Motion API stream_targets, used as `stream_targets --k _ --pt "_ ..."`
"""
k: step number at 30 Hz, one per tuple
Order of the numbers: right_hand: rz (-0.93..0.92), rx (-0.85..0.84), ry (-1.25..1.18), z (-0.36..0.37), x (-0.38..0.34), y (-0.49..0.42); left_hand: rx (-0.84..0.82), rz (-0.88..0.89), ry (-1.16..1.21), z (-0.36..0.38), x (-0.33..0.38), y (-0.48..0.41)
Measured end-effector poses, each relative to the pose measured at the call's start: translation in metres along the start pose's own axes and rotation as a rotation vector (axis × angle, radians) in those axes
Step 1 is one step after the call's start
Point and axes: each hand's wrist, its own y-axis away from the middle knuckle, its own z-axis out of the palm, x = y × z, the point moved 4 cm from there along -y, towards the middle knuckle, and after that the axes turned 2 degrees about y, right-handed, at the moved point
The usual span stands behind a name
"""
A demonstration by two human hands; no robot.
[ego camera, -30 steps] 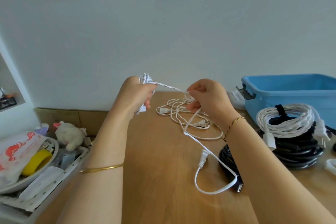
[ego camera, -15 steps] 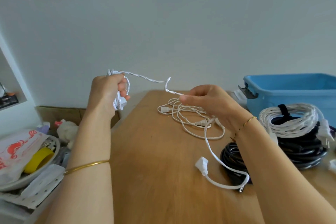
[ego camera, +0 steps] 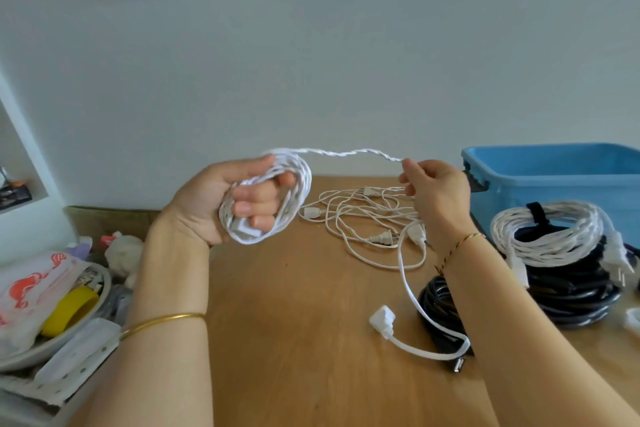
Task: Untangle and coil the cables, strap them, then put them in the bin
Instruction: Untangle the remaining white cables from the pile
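readable text: none
plastic bag (ego camera: 31,284), left of the table (ego camera: 294,340): red print, too blurred to read

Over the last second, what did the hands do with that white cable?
The left hand swung out left, came partly back and turned palm-up, so the coil round its fingers now shows. The right hand shifted right and still pinches the strand, now stretched level between the hands. The loose cables, strapped coils and bin stayed put.

A white twisted cable (ego camera: 273,198), a blue bin (ego camera: 554,177), black coils (ego camera: 568,291) and a brown wood-grained tabletop (ego camera: 294,340) are seen.
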Motion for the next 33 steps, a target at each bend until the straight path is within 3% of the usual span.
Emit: stream_targets --k 3,7,10,12,16,19,20,25,29,33 --pt "-0.025 -0.207 0.185 0.014 0.008 0.001 0.03 0.158 0.123 -0.003 0.009 -0.004" --pt "-0.074 -0.584 0.345 0.032 0.008 0.015 0.398 0.464 0.275 -0.009 0.017 -0.009" --pt "-0.133 -0.825 0.43 0.044 -0.004 0.032 0.456 0.651 0.365 -0.009 0.02 -0.011" --pt "-0.173 -0.952 0.449 0.051 -0.015 0.044 0.467 0.733 0.302 -0.006 0.021 -0.013" --pt "-0.2 -1.09 0.407 0.057 -0.036 0.063 0.704 0.777 0.009 -0.011 0.015 -0.021" --pt "-0.196 -1.078 0.421 0.051 -0.047 0.063 0.998 0.759 -0.662 -0.021 0.014 -0.021" --pt "-0.207 -1.031 0.418 0.047 -0.05 0.06 1.025 0.715 -0.796 -0.02 0.012 -0.02" --pt "-0.188 -0.757 0.25 0.034 -0.061 0.044 0.856 0.255 -1.148 -0.019 -0.002 -0.03" --pt "-0.435 -0.504 0.379 0.026 -0.068 0.036 0.679 0.121 -0.976 0.001 -0.015 -0.037" --pt "-0.563 -0.255 0.482 0.023 -0.066 0.031 0.648 0.129 -1.002 0.01 -0.014 -0.037"
